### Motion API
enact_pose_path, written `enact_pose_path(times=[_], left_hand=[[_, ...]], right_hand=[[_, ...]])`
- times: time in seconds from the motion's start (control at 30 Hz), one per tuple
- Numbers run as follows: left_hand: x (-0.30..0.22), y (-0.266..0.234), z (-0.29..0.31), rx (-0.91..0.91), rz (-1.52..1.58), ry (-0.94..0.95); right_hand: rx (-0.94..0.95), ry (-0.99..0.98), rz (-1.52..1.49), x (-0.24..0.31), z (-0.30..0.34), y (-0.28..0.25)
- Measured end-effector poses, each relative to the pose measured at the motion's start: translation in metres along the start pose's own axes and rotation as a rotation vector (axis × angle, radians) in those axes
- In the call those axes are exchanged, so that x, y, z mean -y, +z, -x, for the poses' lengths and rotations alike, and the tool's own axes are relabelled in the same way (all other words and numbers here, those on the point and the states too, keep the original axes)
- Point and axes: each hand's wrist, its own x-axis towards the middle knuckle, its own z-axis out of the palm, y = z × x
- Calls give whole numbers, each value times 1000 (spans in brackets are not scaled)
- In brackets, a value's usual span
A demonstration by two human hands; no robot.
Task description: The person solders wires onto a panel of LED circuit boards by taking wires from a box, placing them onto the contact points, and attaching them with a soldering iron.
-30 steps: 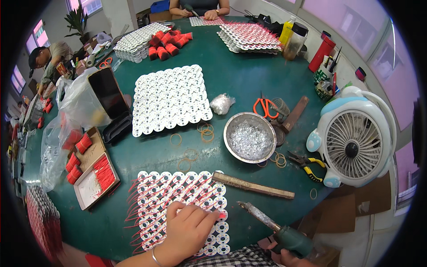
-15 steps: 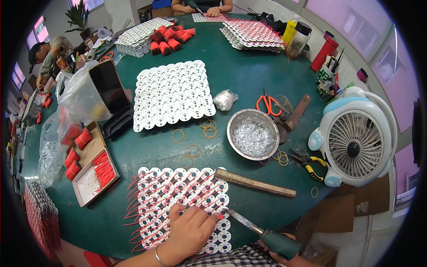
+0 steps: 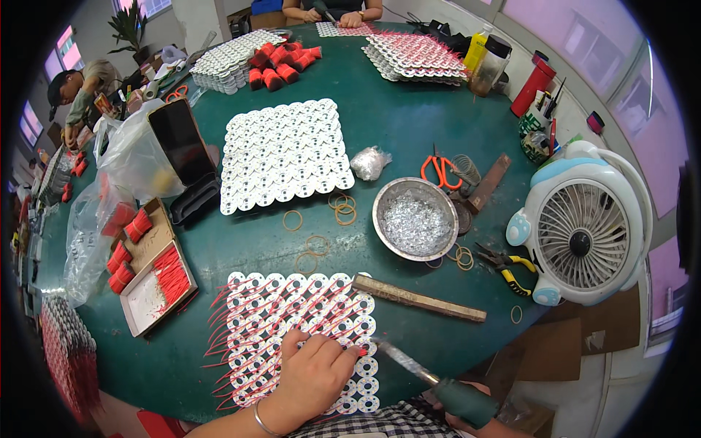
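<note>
A panel of round white circuit boards [image 3: 252,288] lies at the table's near edge, with thin red wires [image 3: 248,328] slanting across many of its discs. My left hand [image 3: 314,372] rests on the panel, its fingers curled and pinched; a bit of red wire [image 3: 362,352] shows at the fingertips. My right hand [image 3: 461,423], partly hidden, grips the green handle of a soldering iron [image 3: 467,401]. The iron's tip points up and left, just off the panel's right edge, near my left fingertips. A wooden bar [image 3: 420,298] lies across the panel's upper right corner.
A metal bowl of silvery bits [image 3: 416,219], orange-handled scissors [image 3: 440,173], pliers [image 3: 507,270] and a fan [image 3: 580,226] stand right. Left are a box of red wires [image 3: 157,285] and a phone [image 3: 182,142]. Another white panel [image 3: 285,157] lies beyond. A co-worker's hand [image 3: 350,20] works opposite.
The soldering iron has shifted slightly right, and its tip has come away from the panel's edge. My left hand stays almost in place.
</note>
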Motion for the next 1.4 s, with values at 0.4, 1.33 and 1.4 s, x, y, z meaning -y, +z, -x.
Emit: enact_pose_path(times=[0.4,1.33,1.4], left_hand=[[-15,-6,0,-106,-24,11],[-16,-1,6,20,7,-52],[-16,-5,8,-38,7,-59]], right_hand=[[-237,22,286,-3,10,-20],[-57,-660,981,-14,13,-5],[-130,-592,1124,-12,25,-16]])
